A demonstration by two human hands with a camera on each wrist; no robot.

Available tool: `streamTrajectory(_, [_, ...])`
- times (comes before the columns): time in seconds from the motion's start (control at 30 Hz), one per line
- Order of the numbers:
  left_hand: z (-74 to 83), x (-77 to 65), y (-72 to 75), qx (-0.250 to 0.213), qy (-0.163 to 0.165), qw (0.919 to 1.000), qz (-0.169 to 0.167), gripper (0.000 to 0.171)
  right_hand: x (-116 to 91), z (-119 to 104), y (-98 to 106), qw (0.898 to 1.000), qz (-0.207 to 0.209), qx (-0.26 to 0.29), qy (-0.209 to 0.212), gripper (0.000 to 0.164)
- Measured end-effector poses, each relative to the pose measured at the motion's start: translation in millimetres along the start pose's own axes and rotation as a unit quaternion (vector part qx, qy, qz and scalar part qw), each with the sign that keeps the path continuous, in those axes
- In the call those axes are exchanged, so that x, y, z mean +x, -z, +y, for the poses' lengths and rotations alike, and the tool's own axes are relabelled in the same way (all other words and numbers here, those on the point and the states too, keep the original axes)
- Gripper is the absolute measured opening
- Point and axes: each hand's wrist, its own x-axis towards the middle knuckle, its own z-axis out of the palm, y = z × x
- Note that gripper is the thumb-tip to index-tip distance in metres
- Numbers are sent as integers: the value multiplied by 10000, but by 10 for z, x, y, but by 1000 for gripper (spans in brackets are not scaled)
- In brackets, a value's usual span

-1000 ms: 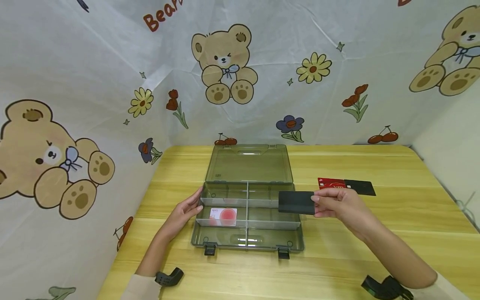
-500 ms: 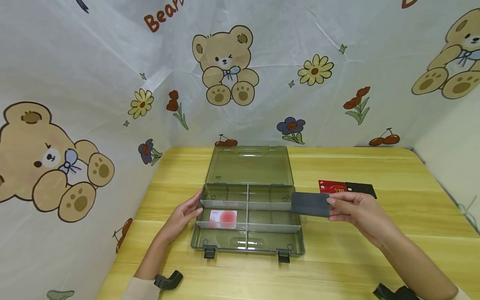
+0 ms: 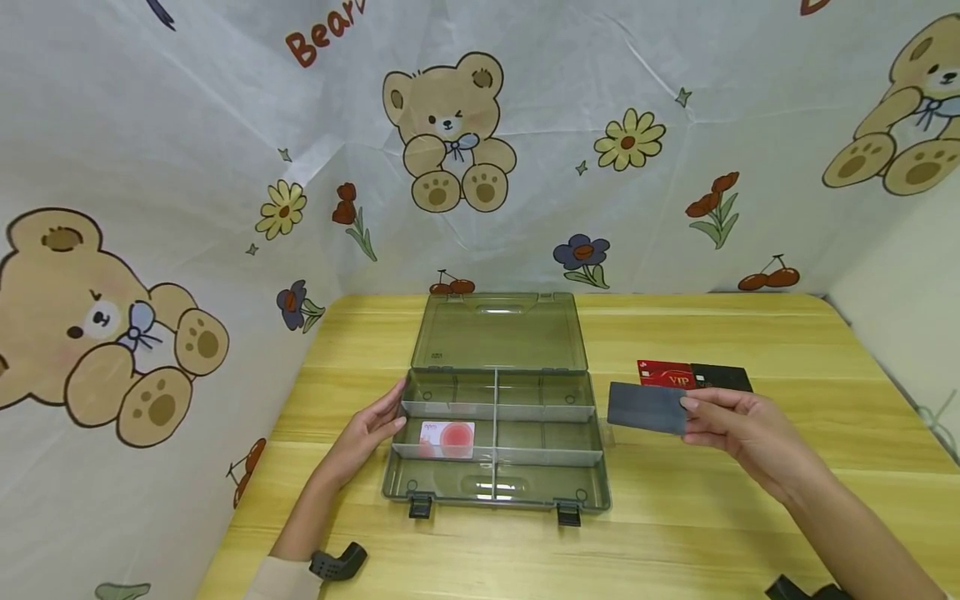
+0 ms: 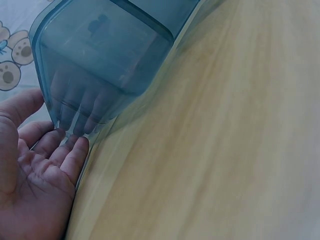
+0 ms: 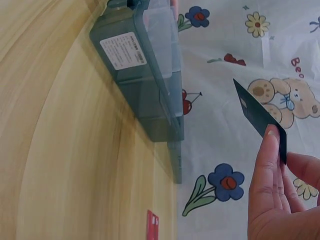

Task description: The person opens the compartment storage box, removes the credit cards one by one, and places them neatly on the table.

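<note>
Plainly, right fingers pinch a dark card that juts leftward (left fingers, relaxed, touch the box).

A translucent blue-green plastic box with clear inner dividers stands on a yellowish wood-grained table. On the box's near outer wall sits a white rectangular paper label with fine dark print, too small to read. Right of the box, well apart from it, the bare right hand pinches a thin dark rectangular card between fingers and thumb. Below the box, a red card with small white marks lies partly in view. White cloth printed with bears, flowers and cherries spreads right of the box.
</note>
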Motion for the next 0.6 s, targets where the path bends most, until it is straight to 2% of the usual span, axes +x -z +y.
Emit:
streamTrajectory(0.23, [37, 3, 7, -9, 147, 9998, 132, 65, -8, 67, 150, 9998, 93, 180, -4, 28])
streamTrajectory(0.6, [37, -13, -14, 1, 172, 9998, 83, 64, 16, 188, 365, 9994, 50, 327, -119, 29])
